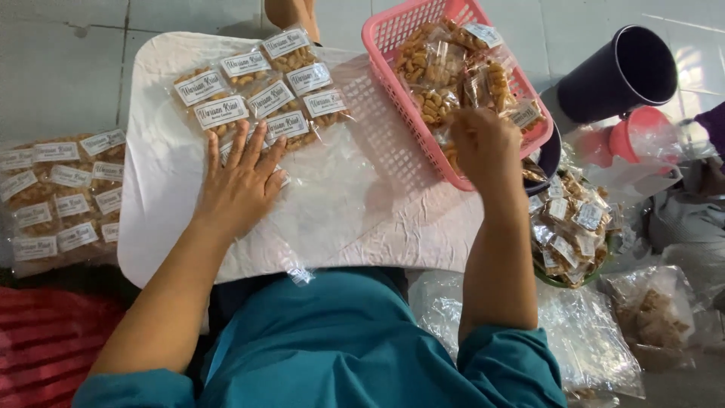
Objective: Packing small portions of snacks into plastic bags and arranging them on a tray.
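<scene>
Snack packets (pixel 260 94) lie in rows inside a clear bag (pixel 332 189) on the white worktop (pixel 162 196), under the flat, spread left hand (pixel 242 181). Right hand (pixel 483 147) reaches into the pink basket (pixel 381 38) of packets; its grip is hidden. A green bowl (pixel 563 281) holds more packets.

Glossy clear plastic is wrapping the snack packets (pixel 257 94), each carrying a matt paper label. The pink basket (pixel 393 113) beside them is showing smooth moulded plastic latticework. Under the packets, the white cloth (pixel 158 204) is looking matt and creased.
</scene>
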